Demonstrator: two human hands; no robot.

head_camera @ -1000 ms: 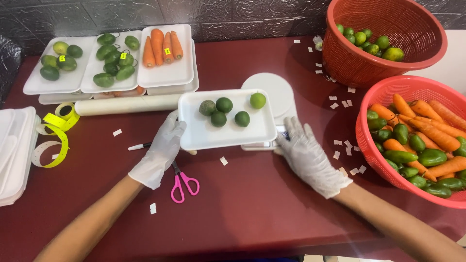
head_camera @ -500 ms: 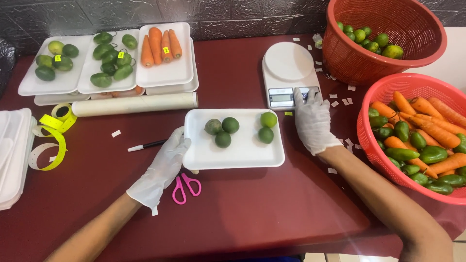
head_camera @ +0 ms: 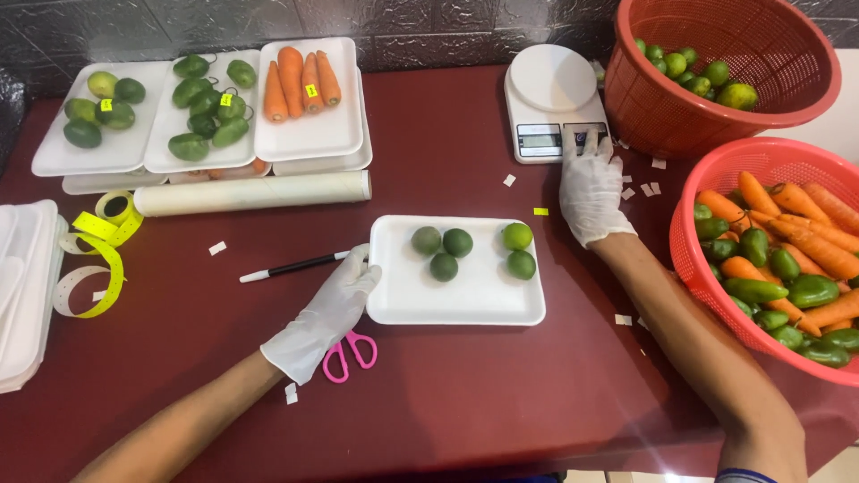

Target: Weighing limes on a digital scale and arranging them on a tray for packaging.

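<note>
At centre of the counter (head_camera: pixel 447 134), the white tray (head_camera: pixel 465 300) of five limes (head_camera: pixel 456 242) now rests flat, lifted off the scale (head_camera: pixel 553 97) it sat on a second ago. Your left hand (head_camera: pixel 327 313) has stayed at the tray's nine o'clock edge, fingers curled loosely on the rim. Your right hand (head_camera: pixel 591 188) has moved up to one o'clock, fingers spread and empty, fingertips touching the scale's front panel. Weighing looks finished; the scale's platform stands bare.
</note>
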